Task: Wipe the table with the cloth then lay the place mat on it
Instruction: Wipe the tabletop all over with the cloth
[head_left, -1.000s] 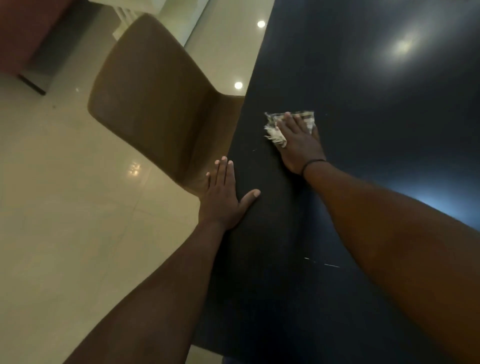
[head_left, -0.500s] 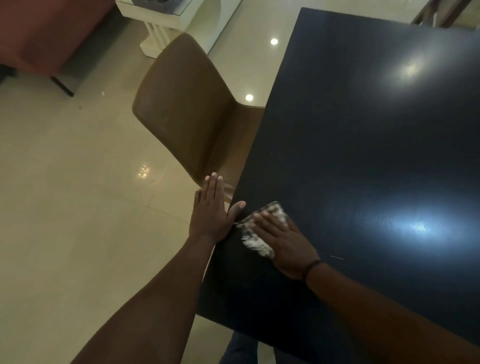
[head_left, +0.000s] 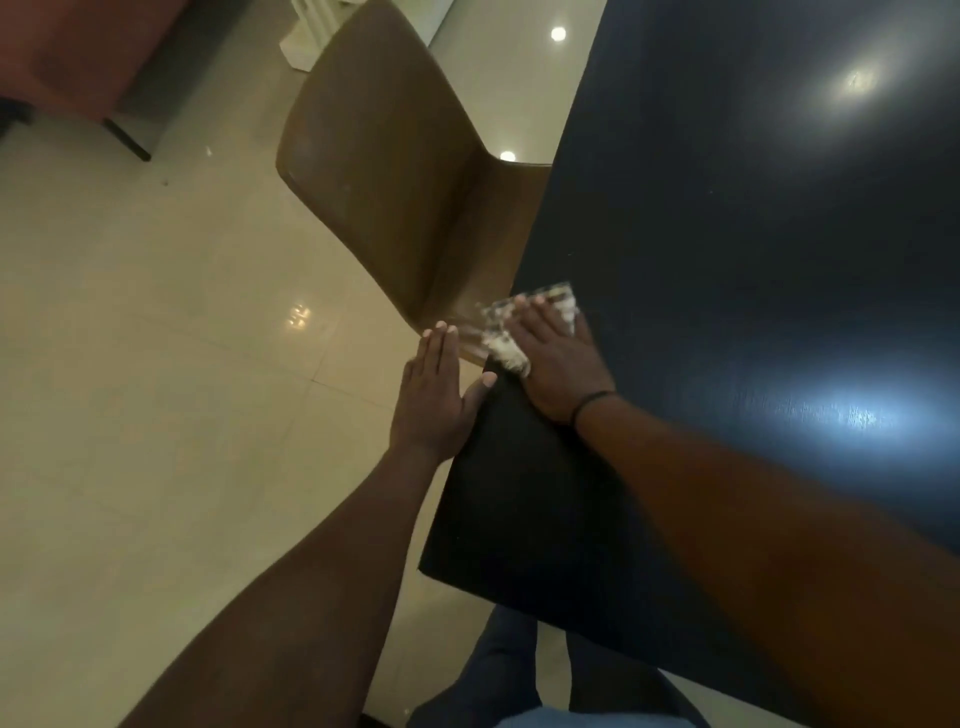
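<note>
Since the earlier frame the cloth (head_left: 524, 332) has slid to the worktop's (head_left: 727, 260) left edge. Left hand (head_left: 434, 397) lies flat beside that edge, fingers straight and together; right hand (head_left: 556, 364) presses the cloth with fingers extended, beside a brown chair (head_left: 395, 171).

Table (head_left: 727, 260) glossy black; cloth (head_left: 511, 338) whitish, faint dark checks, blurred; chair (head_left: 395, 182) brown; floor (head_left: 156, 338) cream tile; wristband (head_left: 592, 402) black.
</note>
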